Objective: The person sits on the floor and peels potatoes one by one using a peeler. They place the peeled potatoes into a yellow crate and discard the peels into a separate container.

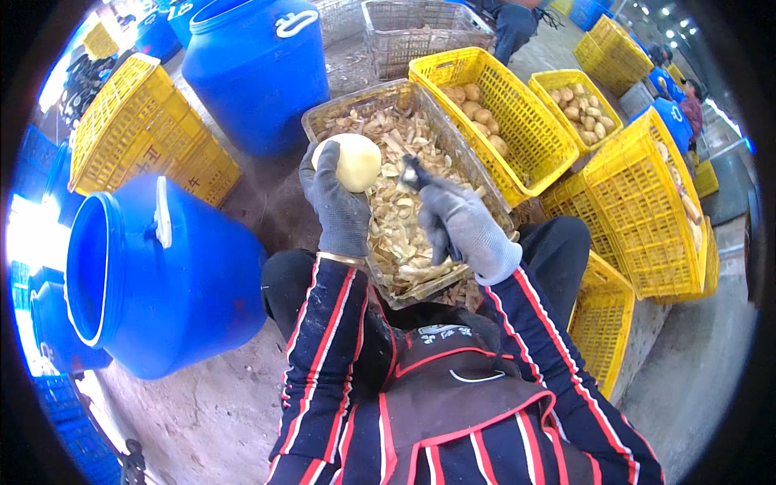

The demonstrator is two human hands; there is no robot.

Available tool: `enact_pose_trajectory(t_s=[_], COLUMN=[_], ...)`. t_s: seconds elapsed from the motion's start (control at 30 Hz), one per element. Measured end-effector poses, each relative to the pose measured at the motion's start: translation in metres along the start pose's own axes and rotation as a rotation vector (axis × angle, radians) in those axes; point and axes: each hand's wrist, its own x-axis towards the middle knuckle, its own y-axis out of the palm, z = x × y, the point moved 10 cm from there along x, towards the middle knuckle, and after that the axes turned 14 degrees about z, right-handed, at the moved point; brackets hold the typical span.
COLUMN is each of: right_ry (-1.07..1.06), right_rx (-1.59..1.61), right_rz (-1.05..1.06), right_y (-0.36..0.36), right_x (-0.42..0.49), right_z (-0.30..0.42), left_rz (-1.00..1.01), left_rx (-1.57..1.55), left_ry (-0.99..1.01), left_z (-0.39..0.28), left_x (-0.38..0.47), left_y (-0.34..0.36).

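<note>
My left hand (339, 206), in a dark grey coated glove, grips a peeled, pale, round root vegetable (354, 162) over the left side of a crate. In a paler grey glove, my right hand (464, 221) is curled around a small peeler (411, 176). The peeler is partly hidden and blurred, and stands apart from the vegetable. Beneath both hands, the dirty plastic crate (494, 197) between my knees holds a thick layer of brown and cream peelings (394, 227).
Beyond the crate, a yellow basket (533, 154) holds unpeeled brown roots (476, 112); another yellow basket (606, 112) holds similar ones. Stacked yellow baskets (636, 206) rise at my right. Blue drums (182, 273) (257, 73) and a yellow basket stack (145, 133) stand left. A person's leg (514, 30) shows ahead.
</note>
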Motion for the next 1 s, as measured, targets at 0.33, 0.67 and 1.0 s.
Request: enact_pose_trajectory(t_s=[0.33,0.67,1.0], right_ry=[0.007,-0.214,-0.432], right_rx=[-0.406,1.042,0.400], right_rz=[0.002,0.152,0.361], right_y=[-0.002,-0.220,-0.213], right_x=[0.006,-0.029,-0.036], right_z=[-0.018,-0.010,0.010], left_rz=[-0.096,-0.518,0.586], left_rx=[0.379,1.823,1.557], left_ry=[0.267,0.683,0.509], left_z=[-0.042,-0.467,-0.015], left_x=[-0.011,0.036,0.109], left_y=[-0.014,-0.084,0.158])
